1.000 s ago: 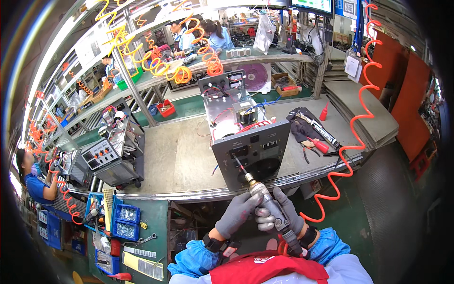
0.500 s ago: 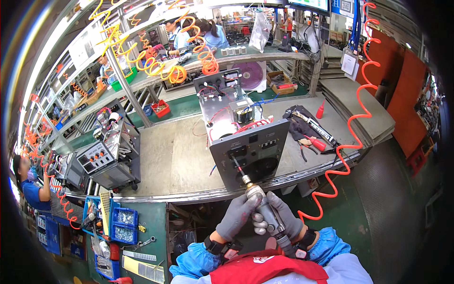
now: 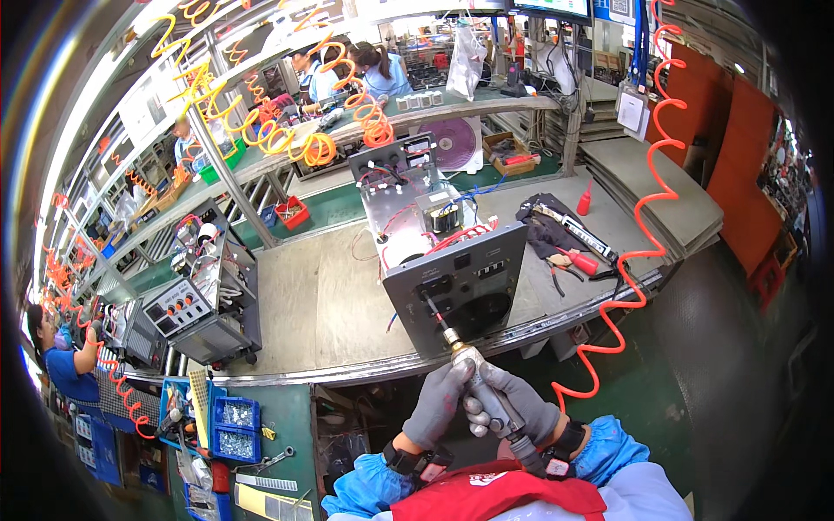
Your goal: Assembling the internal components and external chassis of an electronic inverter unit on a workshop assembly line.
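In both gloved hands I hold a grey power screwdriver point(image 3: 493, 401). My left hand point(image 3: 436, 405) is closed round its front end, just behind the brass-coloured collar. Further back, my right hand point(image 3: 528, 403) wraps the body. The long bit point(image 3: 439, 314) points away from me, its tip at a socket-like fitting on the upper left of a dark panel point(image 3: 415, 300). This upright panel is the near face of an open metal chassis point(image 3: 395, 233) on the bench. Behind it are a transformer point(image 3: 445, 217) and red and blue wires. Whether the tip sits on a screw is too small to tell.
Pliers point(image 3: 558, 280), a red-handled tool point(image 3: 580, 261) and a red bottle point(image 3: 585, 201) lie right of the chassis. A coiled orange hose point(image 3: 627, 304) hangs there. Left are another unit point(image 3: 195, 317) and blue screw bins point(image 3: 236, 427). A co-worker point(image 3: 69, 365) stands far left.
My view has shifted slightly, so the whole scene sits a little differently. Both hands keep their grip on the screwdriver, and its bit stays at the same part of the panel.
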Tool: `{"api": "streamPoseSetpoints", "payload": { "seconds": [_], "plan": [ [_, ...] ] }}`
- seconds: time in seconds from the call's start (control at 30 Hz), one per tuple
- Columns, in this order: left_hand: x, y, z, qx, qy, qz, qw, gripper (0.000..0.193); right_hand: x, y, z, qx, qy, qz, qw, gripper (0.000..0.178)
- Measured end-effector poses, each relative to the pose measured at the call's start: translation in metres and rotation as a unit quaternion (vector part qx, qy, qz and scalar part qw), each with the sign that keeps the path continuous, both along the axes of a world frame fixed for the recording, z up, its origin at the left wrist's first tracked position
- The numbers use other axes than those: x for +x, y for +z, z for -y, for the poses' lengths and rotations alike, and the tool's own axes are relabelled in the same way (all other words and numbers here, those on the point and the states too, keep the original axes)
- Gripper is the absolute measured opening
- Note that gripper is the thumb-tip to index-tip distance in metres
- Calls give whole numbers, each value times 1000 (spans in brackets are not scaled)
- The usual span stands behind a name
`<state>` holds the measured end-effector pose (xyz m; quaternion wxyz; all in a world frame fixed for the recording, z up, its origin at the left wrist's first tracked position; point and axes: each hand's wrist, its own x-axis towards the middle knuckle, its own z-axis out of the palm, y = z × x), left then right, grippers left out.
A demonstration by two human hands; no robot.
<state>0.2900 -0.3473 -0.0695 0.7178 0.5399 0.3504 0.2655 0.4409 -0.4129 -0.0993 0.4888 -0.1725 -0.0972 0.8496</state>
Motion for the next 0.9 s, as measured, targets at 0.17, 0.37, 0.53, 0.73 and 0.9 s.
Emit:
{"api": "streamPoseSetpoints", "payload": {
  "seconds": [0.17, 0.37, 0.53, 0.73, 0.9],
  "plan": [
    [-2, 1, 4, -38, 2, -2, 999, 34, -2, 2, 3, -1, -2, 13, 1000, 39],
    [-2, -13, 10, -85, 11, 34, 996, 35, -5, 7, 8, 5, -22, 81, 996, 37],
    [-16, -33, 12, -81, 48, -3, 996, 44, -17, 15, 21, 78, -55, 201, 975, 52],
    [-86, -29, 52, -116, -97, 20, 988, 28, -45, 14, 34, 66, -40, 170, 982, 53],
    [-137, -32, 99, -142, -59, 20, 988, 31, -89, -1, 32, 47, -5, 111, 993, 51]
  ]
}}
